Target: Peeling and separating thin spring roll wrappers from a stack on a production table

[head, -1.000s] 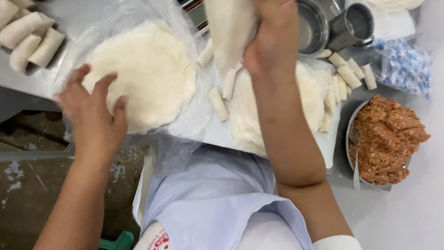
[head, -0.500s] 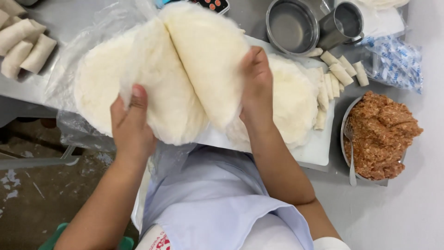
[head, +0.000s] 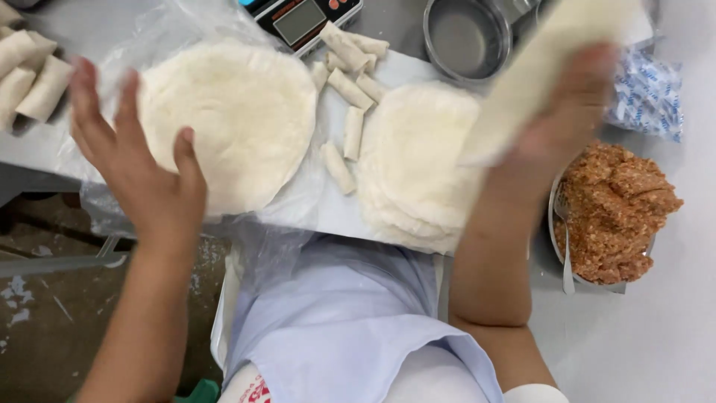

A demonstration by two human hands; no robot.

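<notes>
My right hand point(head: 567, 127) holds a thin pale round wrapper sheet point(head: 544, 67) lifted above the right pile of wrappers point(head: 414, 164). My left hand point(head: 142, 168) hovers with fingers spread over the near-left edge of the left stack of round wrappers point(head: 239, 119), which lies on clear plastic. Several small rolled spring rolls point(head: 350, 89) lie between the two stacks.
A metal bowl of minced meat filling point(head: 611, 209) with a spoon sits at the right. A small digital scale point(head: 302, 19) and a round metal tin point(head: 466, 37) stand at the back. More rolled pieces point(head: 30, 75) lie far left. A blue-printed plastic packet point(head: 649, 93) is at the right.
Half a second ago both hands gripped a folded-up wrapper between the stacks. Now the left hand has let go and drawn back left, and the right hand carries the sheet up to the right.
</notes>
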